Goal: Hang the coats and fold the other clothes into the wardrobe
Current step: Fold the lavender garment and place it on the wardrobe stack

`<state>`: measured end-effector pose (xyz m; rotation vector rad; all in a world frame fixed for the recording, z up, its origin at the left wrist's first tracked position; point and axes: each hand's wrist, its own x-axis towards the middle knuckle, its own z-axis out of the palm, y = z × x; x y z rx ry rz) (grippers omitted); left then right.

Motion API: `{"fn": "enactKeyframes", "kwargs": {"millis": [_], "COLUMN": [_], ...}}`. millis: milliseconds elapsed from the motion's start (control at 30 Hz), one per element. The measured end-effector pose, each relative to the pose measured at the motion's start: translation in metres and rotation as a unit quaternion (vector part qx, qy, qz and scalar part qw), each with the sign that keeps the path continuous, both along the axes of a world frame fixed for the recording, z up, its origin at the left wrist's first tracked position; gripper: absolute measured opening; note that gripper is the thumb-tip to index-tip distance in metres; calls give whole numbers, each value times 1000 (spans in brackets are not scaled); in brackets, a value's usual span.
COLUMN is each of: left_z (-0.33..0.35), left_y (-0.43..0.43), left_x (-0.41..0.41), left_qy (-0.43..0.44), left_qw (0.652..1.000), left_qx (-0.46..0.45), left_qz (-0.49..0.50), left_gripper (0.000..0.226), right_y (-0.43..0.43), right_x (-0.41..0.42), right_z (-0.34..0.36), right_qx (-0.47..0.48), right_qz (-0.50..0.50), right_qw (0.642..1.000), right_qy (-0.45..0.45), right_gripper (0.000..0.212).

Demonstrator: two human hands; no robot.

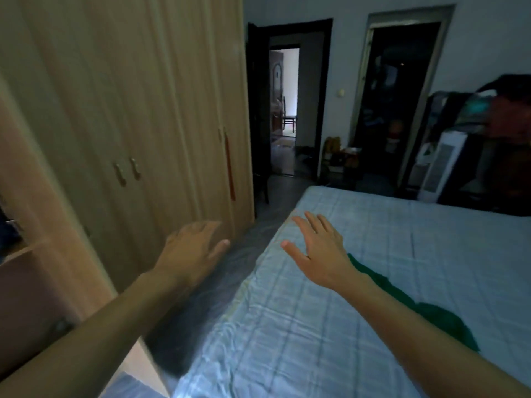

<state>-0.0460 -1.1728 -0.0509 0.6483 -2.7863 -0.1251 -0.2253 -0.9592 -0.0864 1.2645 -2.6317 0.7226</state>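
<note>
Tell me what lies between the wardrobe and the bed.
In the head view, only a bare strip of dark floor separates the wardrobe from the bed.

A bedroom in a home: a bed (pixel 373 254) with a pale blue checked sheet fills the lower right of the frame, a tall light-wood wardrobe (pixel 129 110) stands at the left, and an open doorway (pixel 284 104) at upper centre shows another room with a chair.

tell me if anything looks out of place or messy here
A green garment lies loose and unfolded on the bed, not in the wardrobe. A heap of clothes is piled at the far right, beyond the bed. Nothing looks spilled or broken.
</note>
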Motion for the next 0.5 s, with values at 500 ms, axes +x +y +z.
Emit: {"fn": "enactKeyframes", "kwargs": {"millis": [500], "left_z": [-54], "left_y": [149], "left_x": [-123], "left_qy": [3], "left_qw": [969], "left_qx": [64], "left_qz": [-239], "left_gripper": [58], "right_y": [202], "right_x": [-14], "right_z": [-15], "right_qx": [62], "right_qz": [-224], "right_qw": [973], "right_qy": [1], "right_gripper": [68]}}
